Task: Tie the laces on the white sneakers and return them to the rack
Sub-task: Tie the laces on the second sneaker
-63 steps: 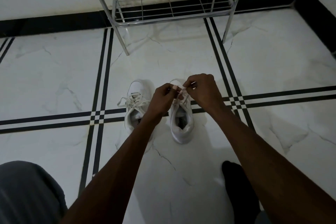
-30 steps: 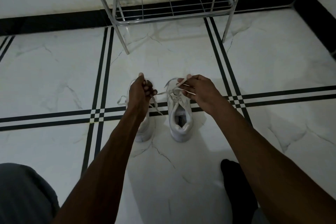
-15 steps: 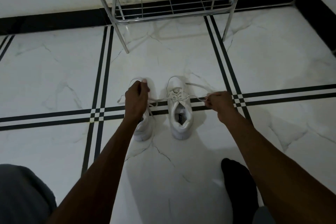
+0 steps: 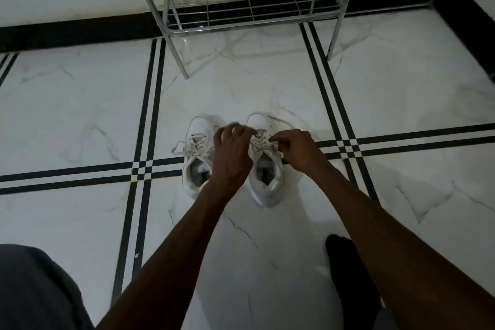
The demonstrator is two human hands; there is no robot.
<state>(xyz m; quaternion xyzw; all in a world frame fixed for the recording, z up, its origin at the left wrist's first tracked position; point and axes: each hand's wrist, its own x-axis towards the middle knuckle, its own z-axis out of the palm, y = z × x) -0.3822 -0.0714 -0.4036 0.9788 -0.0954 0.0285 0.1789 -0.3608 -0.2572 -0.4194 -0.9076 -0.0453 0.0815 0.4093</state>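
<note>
Head view: two white sneakers, right sneaker [image 4: 265, 169] and left sneaker [image 4: 197, 163], smooth uppers with flat woven laces [image 4: 259, 142], side by side on the glossy veined marble floor [image 4: 80, 115], toes toward the chrome wire rack [image 4: 249, 0]. Insole labels unreadable. Left hand [image 4: 231, 153] and right hand [image 4: 294, 149] grips pinch the right sneaker's laces.

Both hands — left hand [image 4: 232, 153], right hand [image 4: 296, 149] — at right sneaker's laces [image 4: 261, 142]
</note>
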